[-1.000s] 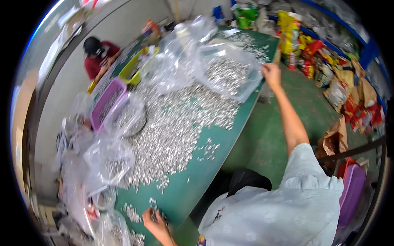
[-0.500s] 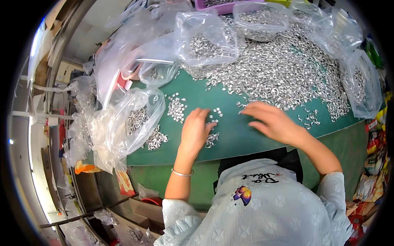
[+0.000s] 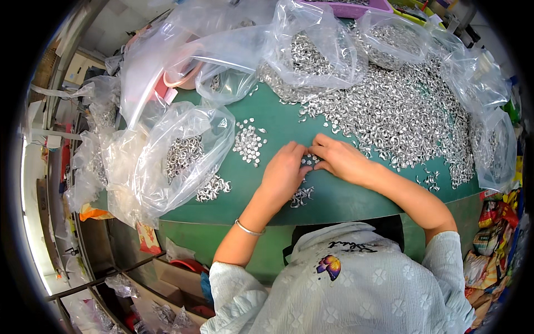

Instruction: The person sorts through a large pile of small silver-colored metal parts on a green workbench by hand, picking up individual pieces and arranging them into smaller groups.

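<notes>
**Small silver metal parts, sorted fingertip to fingertip**

Small silver metal parts (image 3: 307,161) sit on the green bench (image 3: 334,195) between both hands. Left hand (image 3: 285,172) and right hand (image 3: 342,160) pinch loosely at them, fingers curled. Best worked lightly, away from the big pile (image 3: 400,111).

bright, even overhead light, glare on the plastic bags (image 3: 183,150), sharp centre, heavy fisheye bending and black corners
</notes>
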Demonstrator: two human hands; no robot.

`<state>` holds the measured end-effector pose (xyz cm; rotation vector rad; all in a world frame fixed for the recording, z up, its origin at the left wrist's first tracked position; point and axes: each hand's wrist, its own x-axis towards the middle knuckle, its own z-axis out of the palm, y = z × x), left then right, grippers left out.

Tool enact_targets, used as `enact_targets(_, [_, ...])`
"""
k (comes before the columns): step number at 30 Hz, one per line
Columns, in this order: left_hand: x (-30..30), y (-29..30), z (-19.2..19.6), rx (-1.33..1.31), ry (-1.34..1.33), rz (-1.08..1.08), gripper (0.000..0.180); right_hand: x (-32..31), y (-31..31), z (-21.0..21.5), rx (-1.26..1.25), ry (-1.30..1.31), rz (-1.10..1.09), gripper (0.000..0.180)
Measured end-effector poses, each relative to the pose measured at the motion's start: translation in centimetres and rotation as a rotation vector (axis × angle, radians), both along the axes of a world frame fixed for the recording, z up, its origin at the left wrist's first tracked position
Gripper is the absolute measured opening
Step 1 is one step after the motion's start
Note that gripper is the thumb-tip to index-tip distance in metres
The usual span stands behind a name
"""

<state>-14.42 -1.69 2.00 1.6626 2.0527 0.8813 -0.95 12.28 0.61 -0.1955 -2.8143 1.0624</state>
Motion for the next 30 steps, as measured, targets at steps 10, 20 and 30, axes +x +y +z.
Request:
enact_targets(10, [-2.5, 0.1, -1.4, 0.021, 0.016, 0.204, 0.022, -4.4, -0.8, -1.4, 0.013, 0.111, -0.056, 0.025])
enact_targets(20, [-0.7, -3.1, -0.8, 0.182, 0.083, 0.174, 0.023, -9.3, -0.1, -2.0, 0.050, 0.149, 0.032, 0.022])
enact_targets(30, [1.3, -3.8, -0.8, 0.106, 0.147, 0.072, 0.027, -11.9, 0.0, -1.5, -0.016, 0.201, -0.033, 0.017])
